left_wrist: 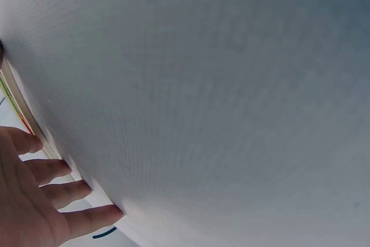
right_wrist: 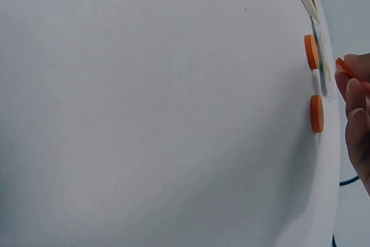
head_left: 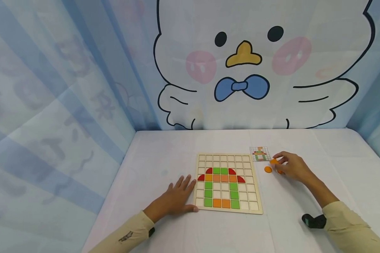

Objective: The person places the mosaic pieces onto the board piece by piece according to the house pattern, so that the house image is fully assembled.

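Note:
A wooden grid board [head_left: 221,186] lies on the white table, with green, orange and red pieces set in several of its squares. My left hand [head_left: 176,198] rests palm down at the board's left edge, fingers spread; the left wrist view shows the same hand [left_wrist: 26,195] beside the board's side. To the right of the board, my right hand [head_left: 293,168] pinches a small orange piece [head_left: 273,161] between thumb and fingertips, above the table. Beneath it lie two loose orange round pieces, a near-left one [head_left: 268,169] and another partly hidden by the fingers.
A small printed card [head_left: 260,154] with a coloured grid pattern lies at the board's upper right corner. Behind the table [head_left: 164,151] hangs a curtain [head_left: 240,112] with a cartoon figure. A black device [head_left: 314,221] sits at the right cuff.

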The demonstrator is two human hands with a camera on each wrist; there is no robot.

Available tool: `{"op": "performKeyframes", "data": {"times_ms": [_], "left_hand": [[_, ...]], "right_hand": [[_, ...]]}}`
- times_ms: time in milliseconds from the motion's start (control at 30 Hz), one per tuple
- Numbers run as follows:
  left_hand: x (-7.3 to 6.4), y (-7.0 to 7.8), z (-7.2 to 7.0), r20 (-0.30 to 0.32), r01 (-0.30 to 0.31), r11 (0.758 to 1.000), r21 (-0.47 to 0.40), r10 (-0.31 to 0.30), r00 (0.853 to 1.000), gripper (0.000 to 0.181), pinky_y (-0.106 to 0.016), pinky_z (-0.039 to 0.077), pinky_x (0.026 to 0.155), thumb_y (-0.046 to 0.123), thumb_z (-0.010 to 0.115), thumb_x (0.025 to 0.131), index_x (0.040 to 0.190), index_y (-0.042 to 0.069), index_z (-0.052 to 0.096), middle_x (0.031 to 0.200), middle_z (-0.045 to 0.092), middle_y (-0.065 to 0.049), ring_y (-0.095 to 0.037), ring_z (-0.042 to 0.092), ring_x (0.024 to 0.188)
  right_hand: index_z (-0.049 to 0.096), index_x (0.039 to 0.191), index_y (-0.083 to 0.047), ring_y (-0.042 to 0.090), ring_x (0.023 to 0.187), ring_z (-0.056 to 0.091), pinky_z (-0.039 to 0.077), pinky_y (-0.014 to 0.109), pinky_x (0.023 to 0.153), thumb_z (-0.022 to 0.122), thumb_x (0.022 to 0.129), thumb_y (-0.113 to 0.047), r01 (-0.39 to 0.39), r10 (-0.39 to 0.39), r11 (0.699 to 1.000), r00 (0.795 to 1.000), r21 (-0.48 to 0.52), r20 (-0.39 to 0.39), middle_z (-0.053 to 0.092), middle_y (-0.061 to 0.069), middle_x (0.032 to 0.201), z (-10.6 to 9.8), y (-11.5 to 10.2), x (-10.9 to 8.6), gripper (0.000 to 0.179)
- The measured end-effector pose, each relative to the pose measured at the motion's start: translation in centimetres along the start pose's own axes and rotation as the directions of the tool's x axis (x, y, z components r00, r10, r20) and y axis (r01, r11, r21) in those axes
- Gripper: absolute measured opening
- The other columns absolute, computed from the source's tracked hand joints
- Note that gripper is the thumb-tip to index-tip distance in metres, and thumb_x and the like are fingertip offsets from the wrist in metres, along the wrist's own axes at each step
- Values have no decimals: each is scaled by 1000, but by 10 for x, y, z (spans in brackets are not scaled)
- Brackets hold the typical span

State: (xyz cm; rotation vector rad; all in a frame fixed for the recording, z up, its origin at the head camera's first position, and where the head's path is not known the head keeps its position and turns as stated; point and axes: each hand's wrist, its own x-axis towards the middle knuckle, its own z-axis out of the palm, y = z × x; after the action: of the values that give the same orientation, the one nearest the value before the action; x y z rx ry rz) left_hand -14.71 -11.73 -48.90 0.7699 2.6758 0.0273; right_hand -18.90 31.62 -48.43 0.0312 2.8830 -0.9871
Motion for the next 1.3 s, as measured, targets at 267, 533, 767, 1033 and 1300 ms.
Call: {"op": "performKeyframes", "data": {"times_ms": [267,533,767,1033,1300], "left_hand": [[0,0,0,1,2,1000,-1,-2,1000,101,-64,30,110,76,52,82,158,20,17,165,14,-9,-36,17,151],[0,-1,-1,-4,-7,1000,-12,7,1000,101,-64,30,110,76,52,82,158,19,17,165,14,-9,-37,17,151],[-2,1,-2,-4,-1,1000,-12,0,1000,101,-63,30,111,75,53,82,158,19,18,165,15,-9,-36,18,151],[-2,1,-3,-4,0,1000,-6,0,1000,101,-63,31,110,75,53,82,158,19,19,165,15,-9,-36,18,150],[1,-1,1,-6,-2,1000,4,2,1000,101,-63,31,110,77,51,81,158,20,18,165,14,-9,-36,18,150]], "right_hand": [[56,127,1,18,68,58,51,26,58,66,91,-17,-18,11,993,998,118,58,66,21,103,2,-11,2,41],[55,126,-1,19,70,60,52,31,59,65,91,-16,12,-45,971,990,238,134,68,15,101,12,-23,5,40],[55,124,1,17,66,59,50,29,57,66,90,-14,67,-117,956,980,286,159,68,12,96,20,-34,8,38],[57,122,1,19,65,59,49,30,55,66,90,-13,129,-189,945,965,299,183,71,13,96,32,-52,13,36],[61,119,1,18,62,59,48,28,53,67,90,-12,158,-235,932,949,325,212,72,12,92,46,-68,24,33]]}}
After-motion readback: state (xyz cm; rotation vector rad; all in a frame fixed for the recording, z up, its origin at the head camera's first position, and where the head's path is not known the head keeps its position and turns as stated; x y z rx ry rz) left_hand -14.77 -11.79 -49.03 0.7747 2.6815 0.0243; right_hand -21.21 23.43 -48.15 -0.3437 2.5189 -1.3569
